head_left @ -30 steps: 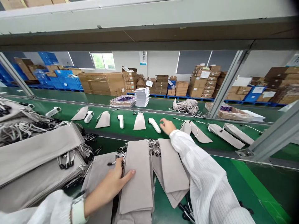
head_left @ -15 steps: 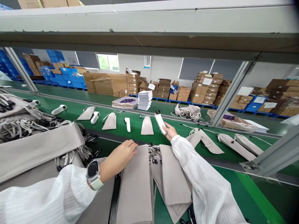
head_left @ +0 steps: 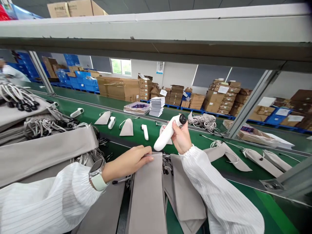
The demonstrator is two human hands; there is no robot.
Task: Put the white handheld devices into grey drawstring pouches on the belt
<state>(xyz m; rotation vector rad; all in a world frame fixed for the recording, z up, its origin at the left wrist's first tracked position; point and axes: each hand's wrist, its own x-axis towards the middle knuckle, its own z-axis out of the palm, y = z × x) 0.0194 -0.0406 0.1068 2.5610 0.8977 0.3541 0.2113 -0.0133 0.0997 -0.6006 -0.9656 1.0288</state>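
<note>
My right hand [head_left: 180,139] is raised above the green belt and grips a white handheld device [head_left: 167,135] with a dark tip, held slanted. My left hand [head_left: 129,161] rests on the top end of a grey drawstring pouch [head_left: 147,191], fingers curled and pinching its opening. A second grey pouch [head_left: 186,191] lies just right of it under my right sleeve. Both arms wear white striped sleeves, and a watch sits on my left wrist.
More white devices [head_left: 145,131] and small grey pouches [head_left: 126,128] lie in a row on the green conveyor belt [head_left: 92,114]. Stacks of grey pouches [head_left: 46,152] with cords fill the left. Filled pouches [head_left: 255,158] lie right. A metal shelf [head_left: 156,29] hangs overhead.
My right hand picked the white device off the belt and lifted it toward me. My left hand slid up the pouch to its top end.
</note>
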